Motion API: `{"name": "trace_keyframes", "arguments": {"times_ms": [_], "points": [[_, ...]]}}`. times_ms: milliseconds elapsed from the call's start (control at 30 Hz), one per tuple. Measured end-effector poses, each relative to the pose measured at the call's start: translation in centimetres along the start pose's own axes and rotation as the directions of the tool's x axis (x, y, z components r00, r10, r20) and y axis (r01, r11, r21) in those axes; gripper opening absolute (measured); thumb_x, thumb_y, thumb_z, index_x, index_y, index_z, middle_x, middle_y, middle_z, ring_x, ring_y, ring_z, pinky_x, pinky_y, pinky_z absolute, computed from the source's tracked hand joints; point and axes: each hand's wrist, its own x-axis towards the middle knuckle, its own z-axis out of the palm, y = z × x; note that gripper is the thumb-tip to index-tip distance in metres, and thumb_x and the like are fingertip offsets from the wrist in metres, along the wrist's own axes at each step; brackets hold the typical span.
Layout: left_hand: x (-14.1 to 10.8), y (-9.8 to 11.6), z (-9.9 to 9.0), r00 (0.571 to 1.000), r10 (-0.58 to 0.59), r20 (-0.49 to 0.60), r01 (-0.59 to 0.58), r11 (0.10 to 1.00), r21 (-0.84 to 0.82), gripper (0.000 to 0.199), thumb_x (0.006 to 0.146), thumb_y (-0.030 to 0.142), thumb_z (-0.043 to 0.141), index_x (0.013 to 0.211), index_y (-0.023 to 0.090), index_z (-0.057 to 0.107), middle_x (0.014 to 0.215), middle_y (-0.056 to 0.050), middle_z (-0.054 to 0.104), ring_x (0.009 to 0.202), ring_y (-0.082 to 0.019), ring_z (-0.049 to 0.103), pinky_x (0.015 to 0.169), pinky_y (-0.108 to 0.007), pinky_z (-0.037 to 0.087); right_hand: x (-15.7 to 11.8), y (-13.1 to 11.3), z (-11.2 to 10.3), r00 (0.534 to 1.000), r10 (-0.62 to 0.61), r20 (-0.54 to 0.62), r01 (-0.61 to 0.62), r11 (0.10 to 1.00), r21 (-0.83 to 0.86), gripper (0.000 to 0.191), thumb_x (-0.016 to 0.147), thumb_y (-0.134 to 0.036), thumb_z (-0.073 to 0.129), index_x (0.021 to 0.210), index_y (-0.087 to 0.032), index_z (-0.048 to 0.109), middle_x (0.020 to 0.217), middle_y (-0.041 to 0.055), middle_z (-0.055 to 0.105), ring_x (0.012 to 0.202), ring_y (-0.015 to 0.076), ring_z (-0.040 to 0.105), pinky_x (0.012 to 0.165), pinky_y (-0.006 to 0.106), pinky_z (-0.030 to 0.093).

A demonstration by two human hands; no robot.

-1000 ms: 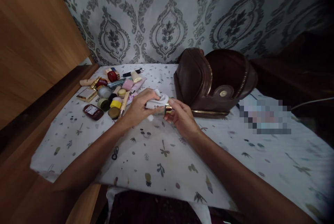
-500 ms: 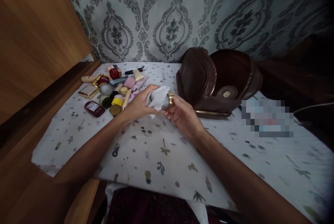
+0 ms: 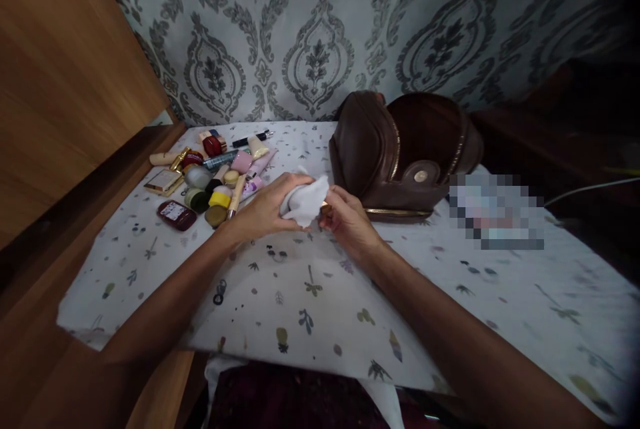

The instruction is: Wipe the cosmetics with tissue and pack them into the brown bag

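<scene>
A crumpled white wipe (image 3: pixel 309 204) is wrapped round a small container above the table, and my left hand (image 3: pixel 267 208) is closed about both. From the wipe's right side a sliver of the container's gold cap (image 3: pixel 324 205) shows. My right hand (image 3: pixel 349 217) pinches this gold end between thumb and fingers. The container's body is hidden by the wipe, so its exact kind cannot be made out. Just left of my left hand lie cosmetics, among them a yellow-lidded jar (image 3: pixel 220 198) and a beige tube (image 3: pixel 237 197).
An open brown leather bag (image 3: pixel 363 156) stands behind my right hand. At the left are a dark red bottle (image 3: pixel 177 214), a compact (image 3: pixel 164 180) and a pink jar (image 3: pixel 242 162). A blurred-out item (image 3: pixel 495 212) lies right on the patterned tablecloth (image 3: pixel 310 322).
The wipe now covers most of the container, whose grey body and gold cap showed more before. Both hands stay close together. The whole view has shifted slightly.
</scene>
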Motion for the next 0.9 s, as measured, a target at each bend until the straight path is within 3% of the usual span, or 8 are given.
{"name": "trace_keyframes", "arguments": {"times_ms": [100,233,367,467,633,767,900], "points": [[0.1,-0.3,0.0,0.999,0.007,0.034,-0.007,1.000,-0.020,0.070,0.075,0.049,0.078,0.132,0.022,0.049,0.129,-0.012,0.057,0.118,-0.031,0.055,0.100,-0.043,0.043,-0.1,-0.2,0.0,1.000,0.021,0.013,-0.022,1.000,0.021,0.038,0.063,-0.051,0.081,0.081,-0.023,0.063,0.060,-0.0080,0.054,0.045,0.0069,0.047,0.044,0.021,0.033],[0.1,-0.3,0.0,0.994,-0.064,-0.085,0.056,0.994,-0.091,0.063,0.073,0.059,0.077,0.117,0.022,0.053,0.110,-0.007,0.062,0.100,-0.025,0.060,0.086,-0.036,0.048,-0.2,-0.8,0.1,0.993,0.055,0.103,-0.068,0.989,0.128,0.042,0.063,-0.045,0.083,0.097,-0.025,0.068,0.069,-0.0066,0.060,0.051,0.0071,0.051,0.047,0.020,0.040],[0.0,-0.2,0.1,0.977,-0.131,-0.169,0.111,0.986,-0.123,0.064,0.067,0.067,0.076,0.105,0.023,0.050,0.093,-0.001,0.057,0.084,-0.020,0.057,0.072,-0.029,0.047,-0.3,-1.1,0.1,0.985,0.068,0.157,-0.092,0.985,0.147,0.041,0.061,-0.044,0.084,0.091,-0.023,0.067,0.070,-0.0056,0.060,0.052,0.0078,0.053,0.046,0.020,0.042],[-0.2,-0.1,0.4,0.973,-0.169,-0.158,0.148,0.979,-0.139,0.064,0.068,0.069,0.074,0.102,0.022,0.048,0.088,0.000,0.055,0.079,-0.018,0.055,0.068,-0.028,0.045,-0.2,-1.0,0.1,0.994,0.046,0.102,-0.056,0.993,0.099,0.042,0.059,-0.051,0.084,0.081,-0.022,0.063,0.064,-0.0067,0.054,0.046,0.0063,0.046,0.038,0.019,0.033],[-0.2,0.0,0.5,0.989,-0.139,-0.055,0.130,0.981,-0.143,0.067,0.074,0.067,0.070,0.117,0.020,0.051,0.106,-0.006,0.061,0.093,-0.022,0.059,0.080,-0.033,0.049,-0.2,-0.8,0.0,0.999,0.029,0.035,-0.030,0.999,0.012,0.045,0.060,-0.057,0.082,0.070,-0.020,0.057,0.056,-0.0071,0.047,0.042,0.0057,0.040,0.035,0.019,0.020],[0.0,-0.6,0.3,0.998,-0.052,-0.028,0.046,0.981,-0.186,0.072,0.071,0.064,0.076,0.124,0.020,0.055,0.123,-0.010,0.061,0.113,-0.027,0.058,0.098,-0.037,0.045,-0.4,-0.9,0.2,0.998,0.041,0.058,-0.042,0.999,0.017,0.043,0.063,-0.056,0.081,0.079,-0.021,0.062,0.061,-0.0074,0.050,0.040,0.0048,0.040,0.035,0.020,0.020],[0.0,-1.1,0.4,0.993,-0.100,-0.061,0.082,0.966,-0.246,0.070,0.070,0.063,0.077,0.122,0.020,0.059,0.114,-0.008,0.065,0.104,-0.025,0.061,0.091,-0.035,0.050,-0.5,-1.0,0.3,0.994,0.034,0.101,-0.041,0.997,0.064,0.044,0.062,-0.056,0.081,0.082,-0.021,0.066,0.062,-0.0062,0.053,0.043,0.0055,0.043,0.035,0.020,0.023]]}}
